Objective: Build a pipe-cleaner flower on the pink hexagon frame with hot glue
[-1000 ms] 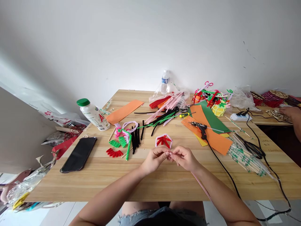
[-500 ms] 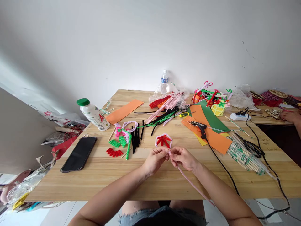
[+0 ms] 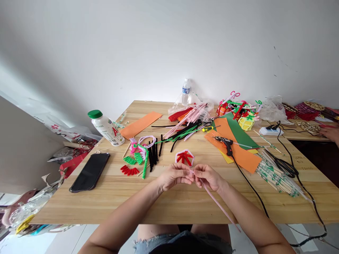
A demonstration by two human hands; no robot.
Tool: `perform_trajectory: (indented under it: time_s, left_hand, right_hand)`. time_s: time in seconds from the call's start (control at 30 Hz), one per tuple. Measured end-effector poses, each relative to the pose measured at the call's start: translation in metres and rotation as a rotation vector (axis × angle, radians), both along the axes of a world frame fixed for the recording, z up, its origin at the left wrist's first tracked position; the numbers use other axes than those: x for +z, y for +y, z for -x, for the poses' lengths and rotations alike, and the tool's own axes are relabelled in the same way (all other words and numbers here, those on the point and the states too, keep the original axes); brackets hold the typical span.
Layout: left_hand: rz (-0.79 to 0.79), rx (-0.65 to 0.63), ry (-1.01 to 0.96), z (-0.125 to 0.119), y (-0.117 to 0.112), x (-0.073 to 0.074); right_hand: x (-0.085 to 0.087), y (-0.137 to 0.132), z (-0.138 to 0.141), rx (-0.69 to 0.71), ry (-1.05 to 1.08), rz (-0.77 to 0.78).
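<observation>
Since half a second ago our hands have drifted slightly up the surface (image 3: pixel 111 197), and the co-worker's hand (image 3: pixel 331 133) at far right has pulled back. Our left hand (image 3: pixel 176 175) and right hand (image 3: pixel 208 176) are both pinched shut on the near end of the pink pipe cleaner (image 3: pixel 217 204), which trails back toward our lap. We seem to be bending or twisting that tip, just in front of the pink-and-red piece (image 3: pixel 184 157). Next likely calls for a tight, steady fingertip turn
</observation>
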State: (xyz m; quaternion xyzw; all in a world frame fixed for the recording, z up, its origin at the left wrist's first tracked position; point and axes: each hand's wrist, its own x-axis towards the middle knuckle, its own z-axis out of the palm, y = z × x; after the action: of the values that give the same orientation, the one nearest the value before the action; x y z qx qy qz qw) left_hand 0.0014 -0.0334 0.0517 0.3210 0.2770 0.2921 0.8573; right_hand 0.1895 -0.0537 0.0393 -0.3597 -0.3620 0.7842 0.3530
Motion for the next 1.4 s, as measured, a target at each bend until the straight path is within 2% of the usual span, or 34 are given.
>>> perform_trajectory:
  time_s: [0.13,0.27,0.57,0.73,0.9,1.07,1.13,1.2,1.27,1.4]
  left_hand:
    - [-0.051,-0.076,0.026,0.001,0.000,0.003]
    - [-0.129,-0.076,0.057,-0.002,-0.002,0.003]
    - [-0.108,0.156,-0.069,-0.015,-0.010,-0.007]
    - [-0.247,0.183,0.042,-0.015,-0.009,-0.012]
    - [-0.385,0.048,0.241,-0.006,-0.001,-0.007]
    - [-0.471,-0.180,0.327,0.002,0.000,-0.001]
    - [-0.513,-0.193,0.329,0.004,-0.001,0.000]
    - [-0.560,-0.117,0.323,0.003,-0.002,0.001]
    - [-0.580,0.019,0.303,0.000,-0.003,0.000]
    - [-0.527,0.262,0.230,-0.009,-0.009,-0.006]
  right_hand:
    - [0.002,0.000,0.000,0.025,-0.010,-0.005]
    - [0.004,-0.001,0.002,0.018,-0.027,-0.038]
    - [0.015,-0.004,0.006,-0.025,-0.087,-0.168]
    - [0.014,-0.004,0.005,-0.082,-0.211,-0.295]
    - [0.011,-0.005,0.003,-0.008,-0.380,-0.382]
    - [0.012,-0.007,-0.002,0.126,-0.431,-0.311]
    - [0.013,-0.006,-0.002,0.158,-0.379,-0.283]
    - [0.014,-0.005,-0.002,0.145,-0.296,-0.274]
    - [0.016,-0.004,-0.001,0.105,-0.231,-0.275]
    - [0.017,-0.004,0.002,0.029,-0.200,-0.252]
